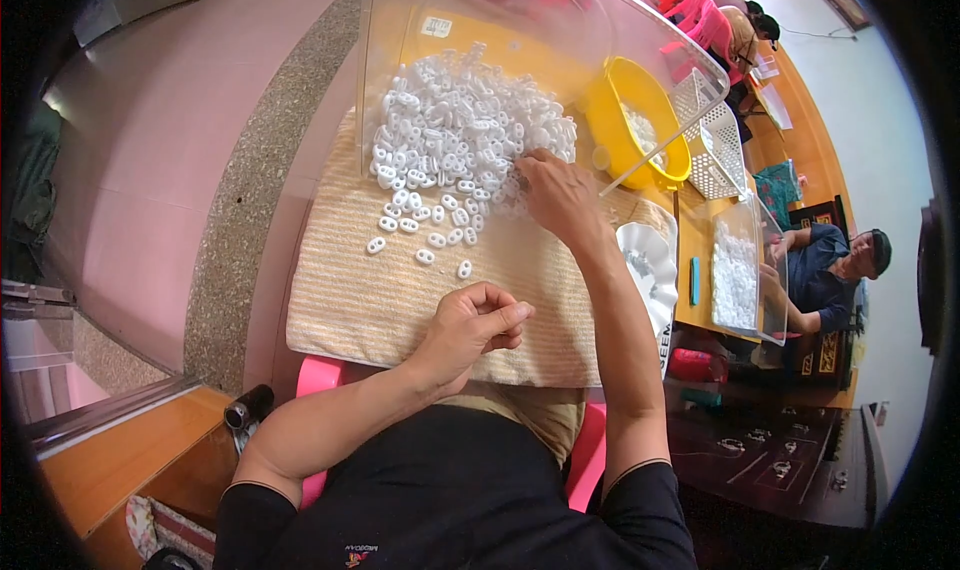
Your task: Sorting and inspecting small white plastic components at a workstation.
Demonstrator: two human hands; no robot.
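A heap of small white plastic pieces (450, 120), each with two round holes, lies on a beige striped towel (350, 300). Several loose ones are scattered at its near side, such as a white two-holed piece (464, 269). My right hand (562, 198) reaches to the heap's right edge, fingers curled down against the pieces; its fingertips are hidden. Nearer to me, my left hand (475, 328) is held above the towel with fingers curled and thumb pressed against them. Whatever it may hold does not show.
A clear plastic panel (640, 30) rises around the heap. To the right are a yellow basin (608, 120), a white perforated basket (715, 150), a frilled white dish (645, 245), a teal stick-shaped tool (695, 280) and a clear bin (735, 310) of white pieces. A co-worker (820, 270) sits beyond.
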